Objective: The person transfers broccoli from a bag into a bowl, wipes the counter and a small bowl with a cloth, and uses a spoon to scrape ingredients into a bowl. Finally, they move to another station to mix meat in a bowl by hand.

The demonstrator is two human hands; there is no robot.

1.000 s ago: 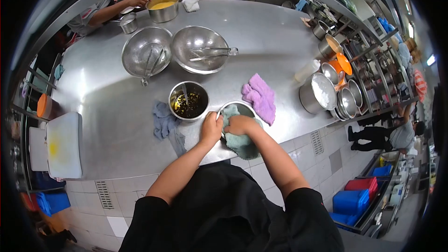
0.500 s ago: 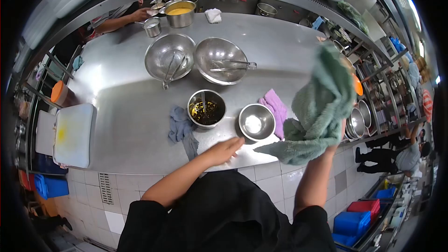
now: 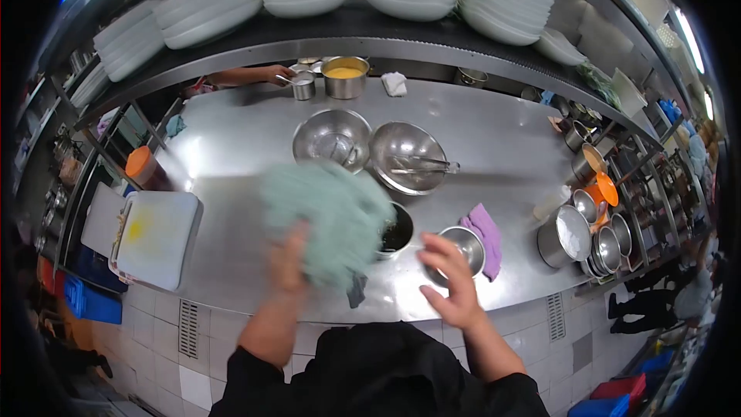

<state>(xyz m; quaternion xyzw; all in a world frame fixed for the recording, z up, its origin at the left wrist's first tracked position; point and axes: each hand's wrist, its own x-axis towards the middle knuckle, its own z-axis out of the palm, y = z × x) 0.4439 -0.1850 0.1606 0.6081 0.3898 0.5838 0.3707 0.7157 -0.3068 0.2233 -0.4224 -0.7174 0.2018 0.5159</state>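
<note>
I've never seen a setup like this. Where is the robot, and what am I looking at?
There is no robot: these are a person's bare hands. Every picture comes from one camera worn on the head, looking forward and down.

The left hand appears to hold a green cloth, blurred, partly hiding a pot. The right hand is open by a small bowl; I can't tell whether they touch. On the metal counter also lie a purple cloth, two big bowls and a white board.
</note>
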